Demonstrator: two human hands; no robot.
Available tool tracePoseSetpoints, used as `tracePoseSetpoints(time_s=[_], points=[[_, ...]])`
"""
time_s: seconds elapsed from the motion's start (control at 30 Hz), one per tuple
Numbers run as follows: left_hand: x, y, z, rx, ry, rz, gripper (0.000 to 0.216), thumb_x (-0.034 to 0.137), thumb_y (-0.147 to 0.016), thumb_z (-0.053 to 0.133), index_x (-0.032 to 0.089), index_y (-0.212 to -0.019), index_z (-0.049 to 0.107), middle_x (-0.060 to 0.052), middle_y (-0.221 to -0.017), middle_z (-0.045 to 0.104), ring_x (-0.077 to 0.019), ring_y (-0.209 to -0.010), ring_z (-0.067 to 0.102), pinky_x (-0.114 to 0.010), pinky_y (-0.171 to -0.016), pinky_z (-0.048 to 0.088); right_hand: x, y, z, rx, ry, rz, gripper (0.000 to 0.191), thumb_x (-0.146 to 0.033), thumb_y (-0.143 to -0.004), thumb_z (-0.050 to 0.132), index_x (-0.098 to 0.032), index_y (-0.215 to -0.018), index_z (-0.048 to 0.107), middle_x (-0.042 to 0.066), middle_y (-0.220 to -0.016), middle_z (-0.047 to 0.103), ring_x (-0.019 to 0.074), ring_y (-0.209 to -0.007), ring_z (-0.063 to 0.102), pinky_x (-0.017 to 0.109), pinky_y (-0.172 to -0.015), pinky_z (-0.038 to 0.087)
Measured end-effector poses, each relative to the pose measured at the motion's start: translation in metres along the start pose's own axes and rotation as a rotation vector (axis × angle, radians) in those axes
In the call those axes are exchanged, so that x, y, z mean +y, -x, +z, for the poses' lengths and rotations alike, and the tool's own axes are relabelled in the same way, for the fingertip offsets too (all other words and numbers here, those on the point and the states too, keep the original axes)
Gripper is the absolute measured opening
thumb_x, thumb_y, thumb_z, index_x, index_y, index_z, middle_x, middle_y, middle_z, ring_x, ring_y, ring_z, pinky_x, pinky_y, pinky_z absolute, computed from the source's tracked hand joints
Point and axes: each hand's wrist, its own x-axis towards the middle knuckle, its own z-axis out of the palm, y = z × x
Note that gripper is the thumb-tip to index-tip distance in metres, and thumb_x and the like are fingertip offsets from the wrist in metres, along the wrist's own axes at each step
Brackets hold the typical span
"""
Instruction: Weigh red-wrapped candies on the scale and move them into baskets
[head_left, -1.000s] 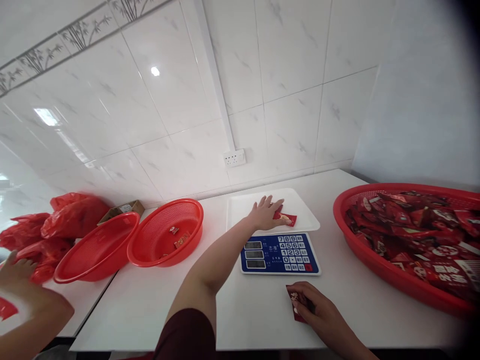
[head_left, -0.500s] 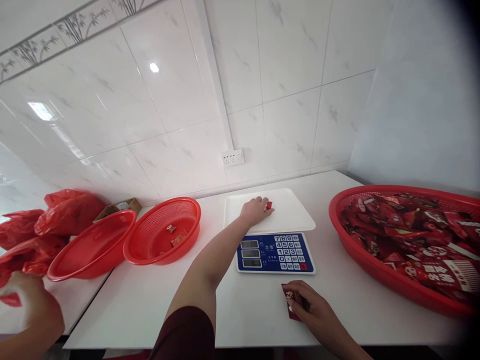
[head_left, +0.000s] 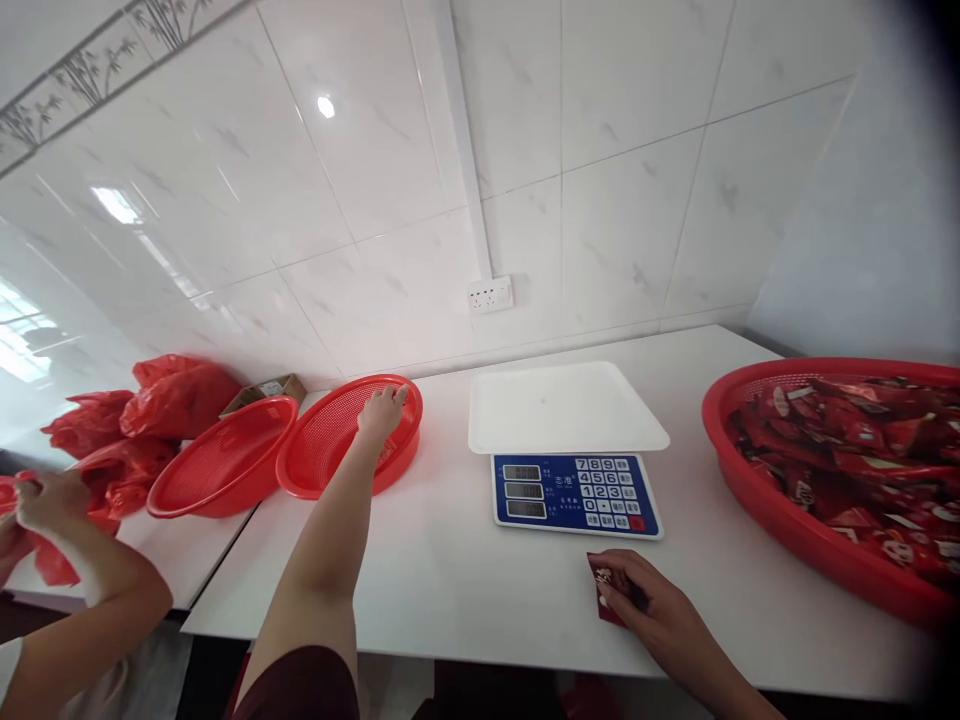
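Note:
My left hand (head_left: 381,412) is over the right part of a red plastic basket (head_left: 300,470), seen from the back. Its thumb stands apart from the fingers, and no packet shows in it. A few small packets (head_left: 388,450) lie in that basket, partly behind my wrist. Near the front edge of the table, my right hand (head_left: 637,595) is closed on a dark red packet (head_left: 602,577), gripped between thumb and fingers. Between my hands stands a digital scale (head_left: 577,495) with a bare white pan (head_left: 562,410) and a blue keypad.
At the right, a large red basket (head_left: 720,440) is heaped with red packets (head_left: 847,450). Another red basket (head_left: 225,460) leans tilted at the left, before a small cardboard box (head_left: 262,392) and red plastic bags (head_left: 180,395). A co-worker's hands (head_left: 52,500) handle a red bag at far left.
My left hand has moved left from the scale pan, where it held a small red packet, to the basket. The view has shifted slightly. My right hand keeps its packet.

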Motion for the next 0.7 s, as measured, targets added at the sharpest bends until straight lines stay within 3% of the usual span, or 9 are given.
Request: tracePoseSetpoints(time_s=[0.13,0.2,0.27,0.37,0.43,0.5,0.57,0.63,0.7], points=[[-0.018,0.017,0.007,-0.008,0.043,-0.065,0.054,0.057,-0.091,0.027,0.025,-0.126,0.052,-0.017,-0.135,0.051,-0.0394,-0.131,0.037,-0.068,-0.097,0.028,0.008,0.000,0.002,0.044,0.024,-0.010,0.035,-0.051,-0.081,0.056,-0.026,-0.103,0.066,0.006,-0.104,0.063,0.0192,-0.089,0.061,0.030,-0.081,0.052],[-0.015,0.031,0.013,0.037,0.069,-0.058,0.056,0.056,-0.092,0.024,0.024,-0.133,0.046,-0.014,-0.146,0.038,-0.0374,-0.140,0.020,-0.069,-0.103,0.017,0.006,-0.004,-0.001,0.051,0.038,-0.017,0.037,-0.053,-0.078,0.059,-0.025,-0.102,0.067,0.006,-0.107,0.064,0.0221,-0.098,0.061,0.033,-0.086,0.051],[-0.005,0.049,0.023,0.157,0.159,0.013,0.053,0.052,-0.094,0.023,0.023,-0.134,0.044,-0.013,-0.148,0.036,-0.0333,-0.142,0.015,-0.065,-0.108,0.014,-0.004,-0.015,-0.007,0.084,0.034,-0.010,0.041,-0.057,-0.076,0.060,-0.024,-0.099,0.067,0.007,-0.106,0.065,0.0240,-0.099,0.061,0.035,-0.086,0.052],[0.020,0.083,0.045,0.460,0.457,0.292,0.041,0.041,-0.096,0.031,0.019,-0.124,0.052,-0.014,-0.134,0.051,-0.0272,-0.137,0.030,-0.053,-0.110,0.026,-0.038,-0.042,-0.018,0.205,-0.007,-0.021,0.049,-0.063,-0.073,0.060,-0.021,-0.098,0.065,0.007,-0.094,0.066,0.0236,-0.088,0.064,0.037,-0.081,0.054],[0.038,0.106,0.064,0.553,0.612,0.459,0.033,0.034,-0.095,0.037,0.019,-0.120,0.054,-0.013,-0.124,0.058,-0.0238,-0.130,0.041,-0.047,-0.106,0.035,-0.068,-0.064,-0.025,0.303,-0.068,-0.032,0.054,-0.061,-0.074,0.061,-0.021,-0.110,0.061,0.007,-0.100,0.066,0.0238,-0.095,0.064,0.038,-0.087,0.052],[0.053,0.124,0.081,0.543,0.695,0.568,0.029,0.027,-0.094,0.040,0.019,-0.119,0.053,-0.012,-0.119,0.060,-0.0221,-0.125,0.045,-0.044,-0.103,0.040,-0.094,-0.084,-0.033,0.244,-0.140,-0.089,0.066,-0.058,-0.080,0.056,-0.023,-0.134,0.044,0.009,-0.123,0.059,0.0246,-0.114,0.057,0.038,-0.096,0.047],[0.060,0.137,0.095,0.499,0.732,0.629,0.027,0.023,-0.094,0.041,0.018,-0.117,0.054,-0.011,-0.116,0.061,-0.0217,-0.123,0.047,-0.043,-0.101,0.042,-0.110,-0.098,-0.043,0.159,-0.044,-0.090,0.070,-0.054,-0.084,0.054,-0.029,-0.144,0.028,0.006,-0.146,0.039,0.0249,-0.131,0.042,0.038,-0.102,0.042],[0.060,0.142,0.104,0.450,0.744,0.643,0.026,0.022,-0.093,0.042,0.019,-0.116,0.055,-0.011,-0.114,0.062,-0.0216,-0.120,0.049,-0.043,-0.099,0.043,-0.113,-0.104,-0.059,0.147,0.110,-0.102,0.068,-0.047,-0.086,0.052,-0.030,-0.146,0.025,0.004,-0.153,0.025,0.0244,-0.137,0.032,0.037,-0.104,0.040],[0.055,0.141,0.111,0.409,0.751,0.617,0.026,0.023,-0.093,0.042,0.019,-0.115,0.056,-0.010,-0.113,0.062,-0.0213,-0.117,0.052,-0.042,-0.097,0.045,-0.105,-0.102,-0.084,0.234,0.310,-0.111,0.064,-0.040,-0.085,0.051,-0.026,-0.144,0.029,0.004,-0.153,0.026,0.0239,-0.138,0.030,0.039,-0.108,0.036]])
